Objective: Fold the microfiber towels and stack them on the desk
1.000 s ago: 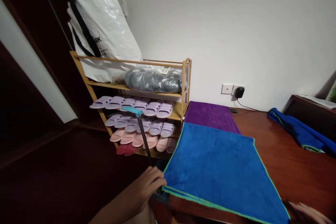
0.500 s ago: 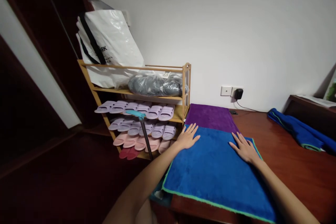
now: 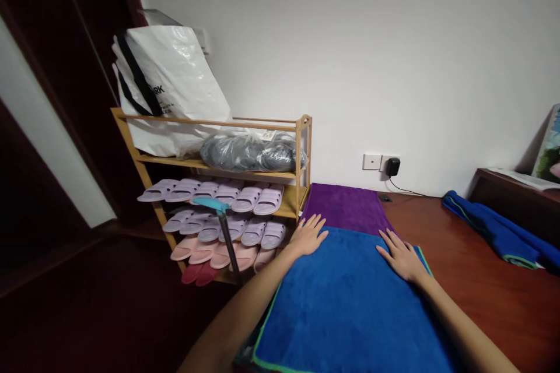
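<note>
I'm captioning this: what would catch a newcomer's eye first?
Probably the bright blue cloth on the brown tabletop, with the left hand and right hand spread near its far edge. Beyond it lies a purple cloth. On the left, a wooden rack holds rows of slippers below a white bag.

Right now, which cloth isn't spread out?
The far-right blue cloth: it lies bunched in a long strip, while the purple cloth and the nearer blue cloth are spread flat.

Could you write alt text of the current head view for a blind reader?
A person's left hand and right hand lie spread on the far end of a blue cloth, by a purple cloth, on a table. A rack of slippers stands at left.
</note>
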The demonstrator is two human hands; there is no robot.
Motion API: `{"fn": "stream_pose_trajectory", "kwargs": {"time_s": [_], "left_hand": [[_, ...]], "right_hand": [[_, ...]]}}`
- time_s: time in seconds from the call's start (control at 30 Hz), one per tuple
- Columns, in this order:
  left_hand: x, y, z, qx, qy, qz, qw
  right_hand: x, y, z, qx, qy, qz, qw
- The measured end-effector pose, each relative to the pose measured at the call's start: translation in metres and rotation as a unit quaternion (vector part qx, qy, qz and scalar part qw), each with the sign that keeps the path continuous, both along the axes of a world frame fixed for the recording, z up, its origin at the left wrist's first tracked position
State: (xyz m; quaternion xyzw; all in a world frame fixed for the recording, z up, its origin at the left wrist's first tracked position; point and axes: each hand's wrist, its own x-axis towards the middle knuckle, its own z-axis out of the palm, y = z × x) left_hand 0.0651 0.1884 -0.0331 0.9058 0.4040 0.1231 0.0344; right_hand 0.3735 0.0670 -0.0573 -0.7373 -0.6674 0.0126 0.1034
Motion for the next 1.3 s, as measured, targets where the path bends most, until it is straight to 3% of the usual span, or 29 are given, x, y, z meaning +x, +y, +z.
{"fn": "stream_pose_trajectory", "kwargs": {"time_s": [0.23, 0.57, 0.73, 0.83, 1.0, 1.13, 1.2, 1.3], "left_hand": [[-0.012, -0.033, 0.007, 0.009, 0.004, -0.003, 1.000], [-0.049, -0.135, 0.012, 0.010, -0.015, -0.009, 1.000], [-0.070, -0.171, 0.009, 0.024, -0.057, 0.002, 0.998], [-0.084, -0.170, 0.012, 0.017, -0.117, 0.033, 0.992], [-0.101, -0.140, 0.025, -0.087, -0.180, 0.015, 0.980], [-0.110, -0.120, 0.024, -0.193, -0.181, 0.038, 0.964], [-0.115, -0.119, 0.022, -0.206, -0.215, 0.033, 0.954], [-0.122, -0.133, 0.023, -0.195, -0.317, -0.007, 0.928]], "right_hand": [[-0.006, -0.030, 0.002, -0.006, 0.001, 0.000, 1.000], [-0.038, -0.139, -0.009, 0.017, 0.000, 0.001, 1.000], [-0.044, -0.171, -0.009, -0.006, 0.025, 0.025, 0.999], [-0.023, -0.177, -0.009, 0.028, 0.066, 0.049, 0.996], [0.023, -0.176, -0.004, 0.057, 0.129, -0.012, 0.990], [0.034, -0.178, 0.005, 0.027, 0.240, 0.048, 0.969], [0.035, -0.183, 0.006, 0.045, 0.265, 0.044, 0.962], [0.035, -0.197, -0.001, 0.137, 0.294, 0.016, 0.946]]}}
